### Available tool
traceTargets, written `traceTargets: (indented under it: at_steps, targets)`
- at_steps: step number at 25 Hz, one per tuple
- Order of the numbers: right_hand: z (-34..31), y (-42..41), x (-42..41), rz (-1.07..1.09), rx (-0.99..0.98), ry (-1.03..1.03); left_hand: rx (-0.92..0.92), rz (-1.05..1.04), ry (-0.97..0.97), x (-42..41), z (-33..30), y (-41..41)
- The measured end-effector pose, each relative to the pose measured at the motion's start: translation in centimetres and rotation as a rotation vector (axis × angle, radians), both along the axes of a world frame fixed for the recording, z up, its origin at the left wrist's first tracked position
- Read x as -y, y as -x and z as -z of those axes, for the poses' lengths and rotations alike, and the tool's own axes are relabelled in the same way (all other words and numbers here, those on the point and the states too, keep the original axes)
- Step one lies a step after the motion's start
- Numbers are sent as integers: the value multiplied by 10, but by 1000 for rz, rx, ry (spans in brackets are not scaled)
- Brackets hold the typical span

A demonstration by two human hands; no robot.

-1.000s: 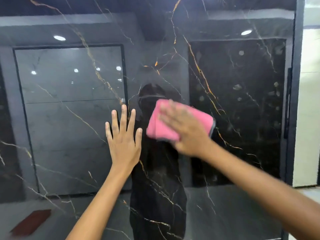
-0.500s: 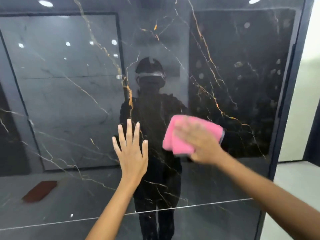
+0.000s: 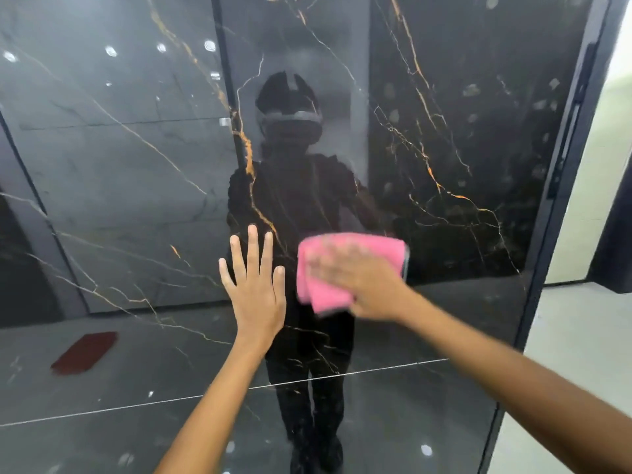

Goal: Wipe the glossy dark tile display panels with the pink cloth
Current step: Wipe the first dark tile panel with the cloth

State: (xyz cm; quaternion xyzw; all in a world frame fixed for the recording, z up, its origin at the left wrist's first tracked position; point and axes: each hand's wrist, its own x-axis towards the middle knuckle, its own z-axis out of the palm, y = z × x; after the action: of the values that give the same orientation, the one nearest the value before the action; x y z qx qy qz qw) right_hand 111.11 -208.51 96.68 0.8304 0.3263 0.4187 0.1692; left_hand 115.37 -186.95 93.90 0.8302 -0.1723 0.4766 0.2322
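Pink cloth (image 3: 345, 265) sits lower on the tile panel (image 3: 461, 138) than it did a second ago — then it was pressed up beside the reflected head, now it lies at the level of the reflected torso, just above the reflection of the floor. The right hand (image 3: 362, 285) lies flat on top of it, palm and fingers spread over the folded pad and pushing it against the glass-smooth face; the grip is a flat press rather than a pinch, and the hand is smeared with motion blur, so the stroke looks to be under way. A folded corner of the cloth hangs out below the hand, toward the left.

The left hand (image 3: 254, 285) has come down too, keeping station just beside the cloth. It is empty, its fingers spread wide and straight, palm apparently braced on the panel; whether it truly touches cannot be told for certain. The two hands are near each other but apart.

What the shift means, as I judge it: the upper middle band of this panel has been passed over and the wiping is working downward. The lower part — below the pale horizontal line (image 3: 342, 374) — is yet to be reached, and the pale blotches at the upper right may be reflections rather than dirt. The dark frame edge (image 3: 561, 186) on the right marks where this panel ends.
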Motion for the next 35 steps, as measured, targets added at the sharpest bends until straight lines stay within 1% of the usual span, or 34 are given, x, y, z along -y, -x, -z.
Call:
traceTargets:
  at_steps: [1,2,3,4,5,6,7,8,9,10,11,12,14,15,16,17,18,20,21,22,23,24,26,27,28,29,30,31,32,33,34,35]
  targets:
    - [41,12,3,12,-97,265,6,-5,-7,-1,1,0]
    - [62,21,11,24,-150,439,8,-8,-12,-1,2,1]
    - [60,23,25,-2,-182,530,7,-4,-13,-1,3,1]
    - [38,19,37,-37,-144,511,2,3,-9,0,4,1]
    - [5,14,48,-34,-53,357,-5,9,-1,1,4,1]
    - [-35,10,60,17,41,131,-12,11,6,2,4,1]
    - [-72,10,71,44,131,-143,-15,10,14,3,5,1]
    - [-95,12,80,54,190,-418,-17,11,21,4,7,1]
    - [-96,13,83,80,224,-651,-17,15,24,4,9,1]
    - [-76,15,81,114,237,-801,-16,20,22,4,11,2]
    - [-38,17,76,149,217,-830,-16,22,19,4,13,2]
    - [13,22,67,180,137,-739,-18,24,14,3,15,2]
    - [104,39,56,143,-92,-251,-20,22,-3,1,18,2]
    - [122,45,60,138,-147,-46,-15,19,-11,1,19,1]
    - [115,42,71,94,-138,46,-12,17,-17,1,20,0]
    - [91,33,80,63,-74,-13,-11,13,-21,1,20,-1]
    - [52,26,81,70,-27,-206,-9,9,-21,1,21,-2]
    - [-32,17,68,58,118,-699,-8,5,-15,1,24,-2]
    - [-50,13,55,68,154,-822,-8,8,-14,1,25,-2]
    - [-46,10,38,78,178,-821,-10,13,-16,0,25,-3]
    - [-19,6,24,80,175,-706,-8,17,-20,0,24,-3]
    - [27,6,11,97,104,-468,-8,21,-24,0,23,-3]
    - [130,21,4,148,-56,91,-20,38,-28,0,24,0]
    - [158,30,12,185,-132,292,-27,52,-28,-1,31,2]
    - [167,31,24,168,-156,380,-39,66,-27,-3,41,5]
    - [155,26,33,123,-125,361,-56,74,-25,-5,55,7]
    - [126,20,34,108,-90,249,-76,71,-21,-8,70,9]
    - [91,13,29,134,-52,59,-99,60,-15,-10,83,9]
    - [60,8,19,168,-5,-172,-120,48,-12,-11,93,10]
    - [39,5,6,190,27,-372,-138,44,-18,-11,99,9]
    - [36,3,-5,201,63,-459,-150,44,-29,-10,101,8]
    - [51,2,-14,223,119,-407,-153,45,-41,-9,101,7]
